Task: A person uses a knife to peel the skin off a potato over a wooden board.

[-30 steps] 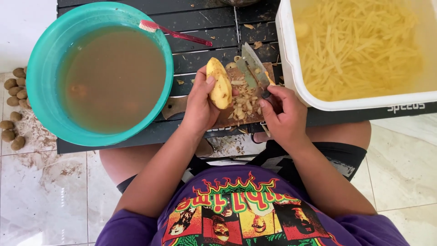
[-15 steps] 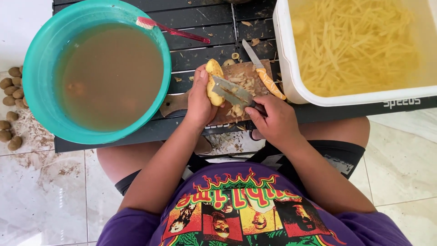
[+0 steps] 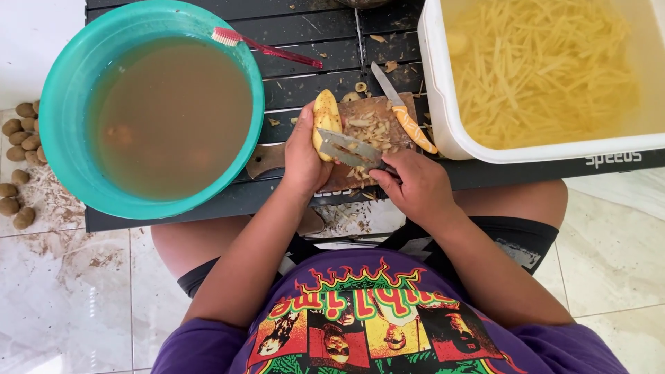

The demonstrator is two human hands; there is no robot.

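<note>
Left hand (image 3: pixel 305 156) grips the wet, slippery potato (image 3: pixel 325 118); right hand (image 3: pixel 412 187), at four o'clock, clasps the peeler (image 3: pixel 346 149).

- The peeler (image 3: pixel 348 148) in the right hand (image 3: pixel 413 187) was off the potato (image 3: pixel 325 119) a second ago; now its blade lies across the lower half.
- The left hand (image 3: pixel 305 156) has tipped the potato more upright.
</note>
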